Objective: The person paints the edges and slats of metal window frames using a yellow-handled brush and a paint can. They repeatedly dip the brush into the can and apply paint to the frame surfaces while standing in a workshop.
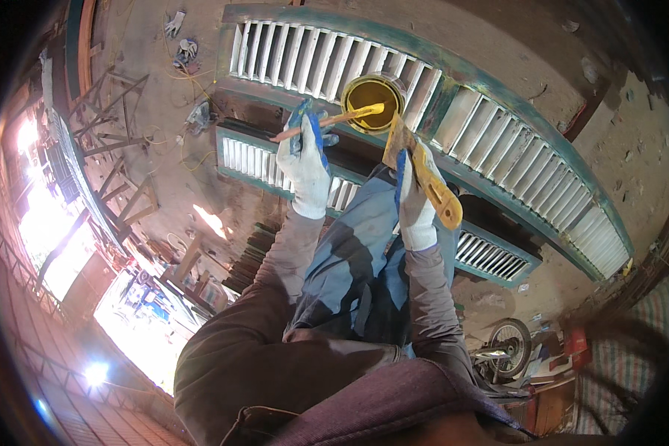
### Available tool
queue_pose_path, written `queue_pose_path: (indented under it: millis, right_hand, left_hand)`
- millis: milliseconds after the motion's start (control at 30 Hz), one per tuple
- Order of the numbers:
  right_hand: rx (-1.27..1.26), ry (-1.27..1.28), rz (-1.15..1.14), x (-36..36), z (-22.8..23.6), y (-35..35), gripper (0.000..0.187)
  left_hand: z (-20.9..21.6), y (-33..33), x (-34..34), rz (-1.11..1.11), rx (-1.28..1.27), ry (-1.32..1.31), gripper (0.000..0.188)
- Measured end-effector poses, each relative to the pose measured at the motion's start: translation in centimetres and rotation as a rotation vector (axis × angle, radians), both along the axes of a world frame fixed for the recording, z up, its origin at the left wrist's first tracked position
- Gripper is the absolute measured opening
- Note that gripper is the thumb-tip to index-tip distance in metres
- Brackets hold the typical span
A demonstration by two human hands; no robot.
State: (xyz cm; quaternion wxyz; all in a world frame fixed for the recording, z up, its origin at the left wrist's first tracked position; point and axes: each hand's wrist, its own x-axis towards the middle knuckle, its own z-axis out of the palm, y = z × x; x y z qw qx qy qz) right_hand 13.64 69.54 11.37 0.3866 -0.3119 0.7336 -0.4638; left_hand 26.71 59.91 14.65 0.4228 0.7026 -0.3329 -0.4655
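My left hand (305, 159), in a white and blue work glove, grips a thin wooden stick (333, 120) whose yellow-coated end dips over an open tin of yellow paint (372, 98). My right hand (413, 199), gloved the same way, holds a paintbrush (428, 175) with a yellow handle, bristles pointing up toward the tin. The tin stands on a green louvred shutter (498, 134) lying flat on the ground.
A second green louvred shutter (253, 160) lies closer to me, partly under my legs. Loose gloves (182, 37) and cables lie on the dirt floor at the top left. Metal frames (119, 141) stand at left; a wheel (509, 346) and clutter lie at lower right.
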Motion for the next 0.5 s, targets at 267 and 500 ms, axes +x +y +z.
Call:
queue_pose_path:
  millis: [267, 500]
  right_hand:
    - [0.065, 0.096, -0.015, 3.4, -1.7, -2.2, 0.028]
    - [-0.011, -0.063, -0.161, 4.4, -2.3, -2.3, 0.026]
  left_hand:
    - [1.7, 1.4, -0.3, -0.054, -0.102, -0.14, 0.029]
    - [0.9, 2.1, -1.0, -0.096, -0.163, -0.155, 0.028]
